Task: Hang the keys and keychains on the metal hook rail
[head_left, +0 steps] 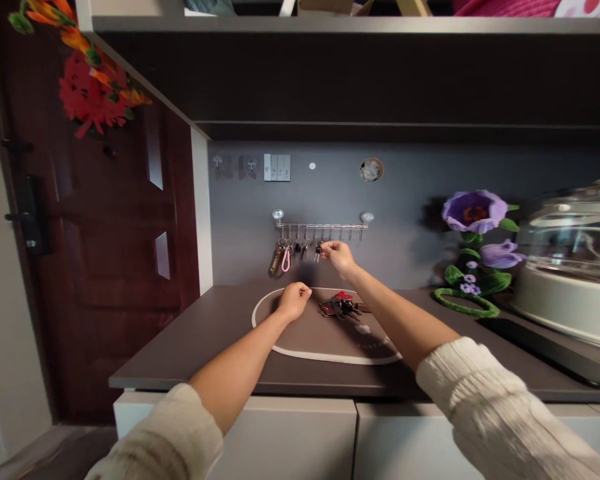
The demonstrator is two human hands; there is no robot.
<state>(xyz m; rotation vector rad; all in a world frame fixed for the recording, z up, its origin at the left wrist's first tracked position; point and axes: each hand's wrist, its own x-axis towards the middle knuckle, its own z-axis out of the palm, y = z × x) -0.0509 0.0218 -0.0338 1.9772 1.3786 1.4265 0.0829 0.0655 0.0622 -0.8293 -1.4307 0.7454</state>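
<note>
Raised to the wall, my right hand (340, 257) pinches a small bunch of keys (319, 251) just under a clear hook rack (325, 227). Whether the ring sits on a hook, I cannot tell. To the left on the same rack hang a brown key fob (276, 260), a pink loop strap (286, 260) and several small keys (301, 249). Lower down, my left hand (294, 302) hovers over the brown mat (300, 343) with its fingers curled closed; their contents are hidden. A pile of keys (345, 308) with a red piece lies on the mat, right of that hand.
Purple fabric flowers (475, 212) stand on the counter (180, 347) at right, beside a large white, clear-domed appliance (570, 287). A shelf (350, 80) overhangs the wall. Switches (277, 167) are above the rack. At left is a dark red door (105, 280).
</note>
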